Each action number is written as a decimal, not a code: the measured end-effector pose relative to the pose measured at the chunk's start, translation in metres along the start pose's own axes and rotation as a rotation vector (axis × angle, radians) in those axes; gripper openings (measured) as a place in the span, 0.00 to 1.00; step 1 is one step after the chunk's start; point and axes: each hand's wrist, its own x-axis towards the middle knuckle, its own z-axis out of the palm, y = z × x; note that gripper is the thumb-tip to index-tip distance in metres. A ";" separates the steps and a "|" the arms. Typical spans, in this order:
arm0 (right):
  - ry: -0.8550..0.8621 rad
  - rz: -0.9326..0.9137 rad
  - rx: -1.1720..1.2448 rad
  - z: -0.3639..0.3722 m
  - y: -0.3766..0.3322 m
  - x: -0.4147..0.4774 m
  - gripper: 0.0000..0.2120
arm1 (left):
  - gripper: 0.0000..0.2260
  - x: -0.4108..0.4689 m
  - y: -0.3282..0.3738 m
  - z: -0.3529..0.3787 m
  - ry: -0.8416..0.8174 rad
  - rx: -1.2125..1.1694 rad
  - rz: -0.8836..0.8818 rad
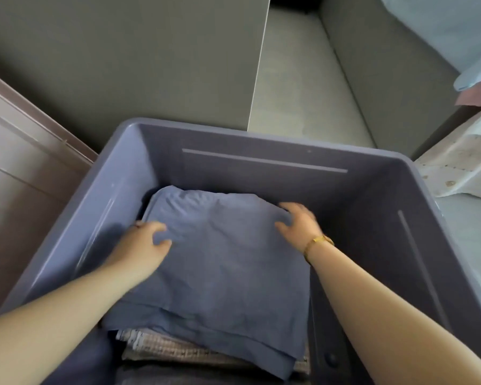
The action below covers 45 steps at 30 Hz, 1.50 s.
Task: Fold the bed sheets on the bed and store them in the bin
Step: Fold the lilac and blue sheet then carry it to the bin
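Observation:
A folded blue bed sheet (222, 262) lies inside a large blue-grey plastic bin (261, 173), on top of a folded patterned grey-white sheet (161, 348). My left hand (145, 245) rests on the blue sheet's left edge, fingers loosely bent, thumb and forefinger on top of the cloth. My right hand (300, 223), slightly blurred and wearing a gold bracelet at the wrist, touches the sheet's far right corner with spread, bent fingers. Neither hand plainly pinches the cloth.
The bed (467, 223) runs along the right, with a patterned white pillow (461, 168) and light blue bedding (456, 37). A grey cabinet panel (122, 59) stands behind the bin. A pinkish wooden drawer unit (20, 168) is at the left. Grey floor (303, 93) lies beyond.

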 end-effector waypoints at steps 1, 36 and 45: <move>0.073 0.104 0.048 0.001 0.017 -0.009 0.28 | 0.21 0.020 -0.003 0.005 0.060 -0.029 0.010; 0.064 0.485 0.406 -0.030 0.041 -0.011 0.33 | 0.38 0.035 0.018 -0.008 0.222 -0.270 -0.104; -0.374 0.050 -0.494 0.038 0.031 -0.021 0.50 | 0.44 0.052 0.029 0.065 -0.271 0.794 0.432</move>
